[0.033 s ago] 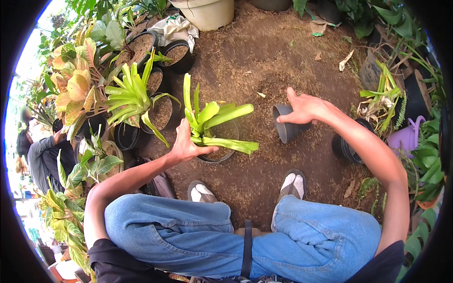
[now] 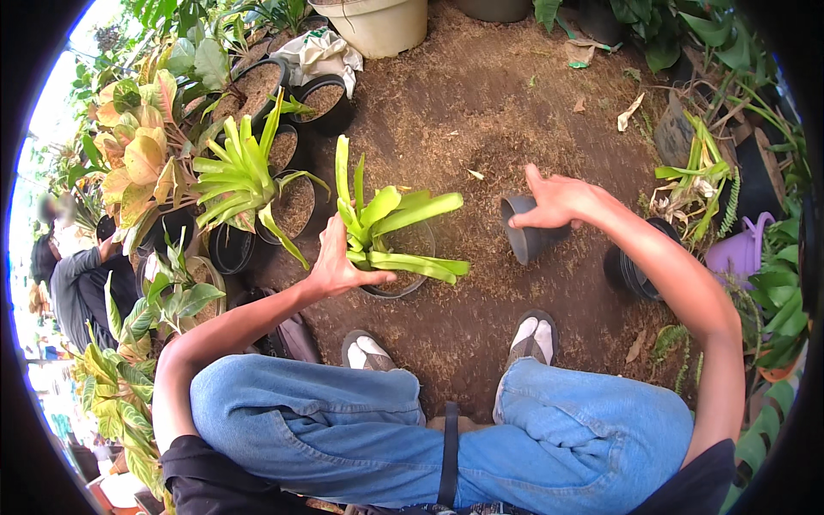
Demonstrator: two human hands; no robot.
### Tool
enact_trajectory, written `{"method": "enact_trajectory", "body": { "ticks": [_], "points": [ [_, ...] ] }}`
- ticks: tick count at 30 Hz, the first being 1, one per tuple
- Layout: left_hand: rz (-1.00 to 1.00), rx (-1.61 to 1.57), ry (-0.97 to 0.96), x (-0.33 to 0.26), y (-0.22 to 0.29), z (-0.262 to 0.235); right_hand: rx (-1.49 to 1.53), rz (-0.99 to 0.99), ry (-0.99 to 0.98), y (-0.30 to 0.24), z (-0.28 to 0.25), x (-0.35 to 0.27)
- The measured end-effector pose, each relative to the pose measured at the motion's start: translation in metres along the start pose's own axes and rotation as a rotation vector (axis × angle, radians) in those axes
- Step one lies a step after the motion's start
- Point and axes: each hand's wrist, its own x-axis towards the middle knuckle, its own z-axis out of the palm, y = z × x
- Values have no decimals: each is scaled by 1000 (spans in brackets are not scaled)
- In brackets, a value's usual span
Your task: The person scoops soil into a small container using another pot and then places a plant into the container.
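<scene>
A bright green bromeliad-like plant (image 2: 390, 219) with long strap leaves leans right over a round pot (image 2: 399, 290), whose rim shows beneath it. My left hand (image 2: 336, 266) is closed around the plant's lower left side, thumb stretched under the leaves; some fingers are hidden. To the right, a small dark grey plastic pot (image 2: 532, 244) is tilted with its mouth facing left. My right hand (image 2: 562, 202) grips it from above, thumb at the rim and a finger pointing up-left. What the pot contains cannot be seen.
Another green strap-leaved plant (image 2: 243, 176) stands left among black pots of soil (image 2: 324, 105). A white pot (image 2: 378, 26) is at the far side. Stacked black pots (image 2: 631, 270) and a purple container (image 2: 740, 249) lie right. Someone in a grey sleeve (image 2: 81, 270) sits far left.
My right hand and the small grey pot have shifted slightly right. My left hand and the plant stay nearly in place.
</scene>
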Motion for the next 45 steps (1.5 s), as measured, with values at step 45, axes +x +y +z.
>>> {"method": "enact_trajectory", "body": {
  "ticks": [45],
  "points": [
    [-196,37,-393,-61,-130,-18,-344,162,-367,85,72,62]
  ]
}}
